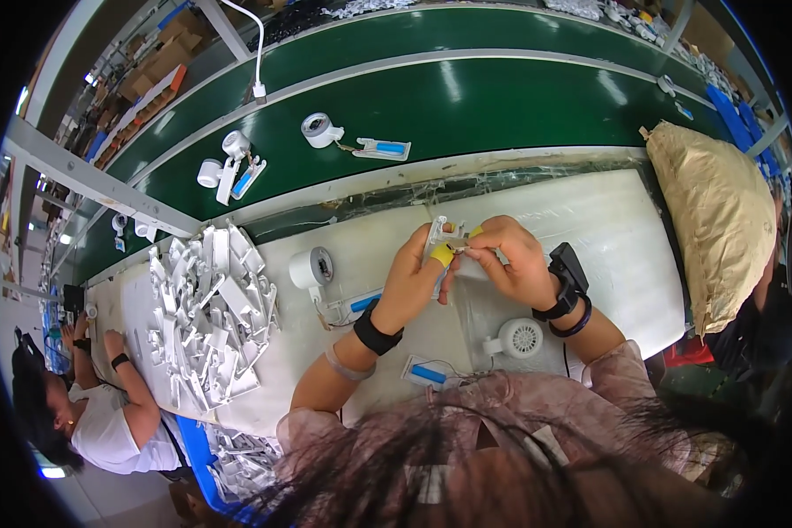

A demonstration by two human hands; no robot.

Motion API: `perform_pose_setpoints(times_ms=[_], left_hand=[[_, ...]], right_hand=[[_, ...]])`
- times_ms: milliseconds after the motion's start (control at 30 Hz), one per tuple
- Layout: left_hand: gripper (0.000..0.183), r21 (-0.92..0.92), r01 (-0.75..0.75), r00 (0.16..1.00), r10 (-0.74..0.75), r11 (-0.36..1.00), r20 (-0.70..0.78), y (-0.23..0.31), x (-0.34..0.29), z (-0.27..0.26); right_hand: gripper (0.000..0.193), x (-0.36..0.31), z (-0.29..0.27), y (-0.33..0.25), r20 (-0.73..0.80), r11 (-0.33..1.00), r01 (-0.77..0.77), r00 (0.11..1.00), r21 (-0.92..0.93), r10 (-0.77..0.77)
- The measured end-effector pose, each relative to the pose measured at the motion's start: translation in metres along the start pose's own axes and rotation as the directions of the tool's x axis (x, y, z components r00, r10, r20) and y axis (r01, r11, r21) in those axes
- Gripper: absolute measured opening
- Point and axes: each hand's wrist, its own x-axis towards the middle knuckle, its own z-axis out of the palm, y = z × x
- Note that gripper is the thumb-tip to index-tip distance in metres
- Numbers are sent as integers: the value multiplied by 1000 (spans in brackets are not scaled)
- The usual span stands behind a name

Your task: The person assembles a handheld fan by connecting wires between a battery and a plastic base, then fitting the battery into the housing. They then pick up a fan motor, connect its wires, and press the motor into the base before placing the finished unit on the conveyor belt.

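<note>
My left hand point(411, 277) is closed round a white plastic part point(437, 231), whose upper end shows above the fingers. Close beside it, my right hand point(512, 257) pinches at the part's edge; whatever is between its fingertips is too small to name. Yellow covers wrap some fingertips. Left of my left hand stands a white round fan head point(311, 267), wired to a strip with a blue battery cell point(365, 302) partly behind my wrist. Below my right hand lies another fan head with a slotted grille point(521, 338). A second blue cell point(429, 374) sits in a white holder near my body.
A large heap of white plastic parts point(216, 308) covers the table's left side, above a blue bin point(201, 462) of similar parts. Beyond runs a green conveyor belt point(519, 110) carrying fan assemblies point(319, 130). A brown sack point(713, 220) stands right; a co-worker point(119, 422) sits left.
</note>
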Motion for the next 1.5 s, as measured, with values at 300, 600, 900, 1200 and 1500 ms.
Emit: perform_pose_setpoints(times_ms=[300,600,900,1200,1500], left_hand=[[36,41,-77,997,77,996,-17,1,-6,8],[39,172,-123,992,118,977,39,0,-10,8],[38,242,-159,987,148,957,65,0,-10,7],[37,301,-229,968,249,926,-31,-8,-10,14],[32,304,-217,973,230,928,-10,-14,-11,12]], right_hand=[[20,-2,2,3,8,985,147,989,-85,-147],[21,-2,2,4,-14,983,156,987,-93,-158],[21,-4,2,6,-28,987,126,991,-98,-129],[19,3,-1,0,1,994,86,996,-74,-86],[20,-2,5,1,-14,996,66,998,-67,-67]])
